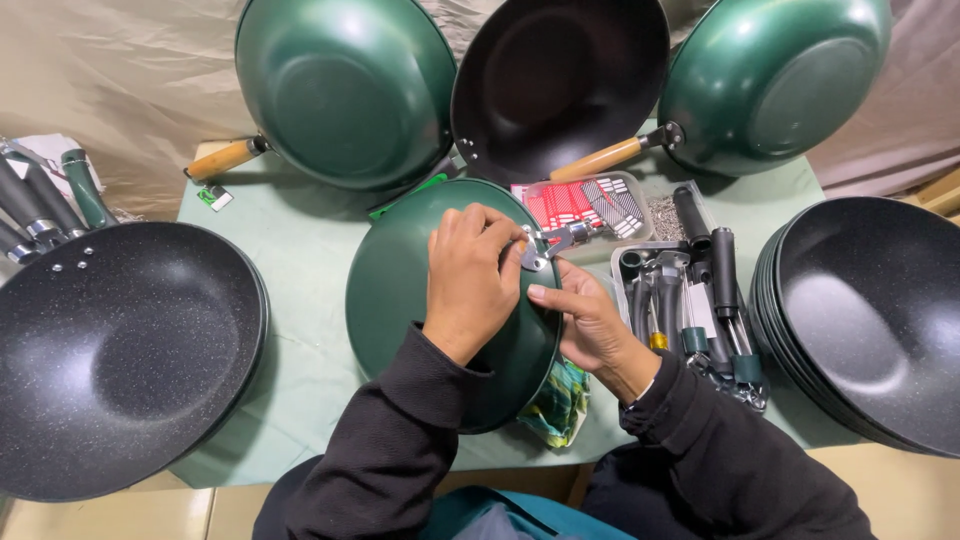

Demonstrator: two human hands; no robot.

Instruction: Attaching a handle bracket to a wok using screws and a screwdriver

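A dark green wok (400, 290) lies bottom-up, tilted on the green table cloth (290, 250) in front of me. My left hand (468, 275) rests on its back near the rim, fingertips at a small metal handle bracket (548, 247). My right hand (590, 322) grips the wok's right rim from the side, thumb on the green surface. A crumpled green patterned cloth (560, 405) sits under the wok's near edge.
Three woks lean at the back: green (345, 90), black inside (560, 80), green (775, 75). Black woks are stacked at left (120, 350) and right (880, 315). A tray of black handles (690, 300), a red packet (575, 205) and loose handles (45, 200) lie around.
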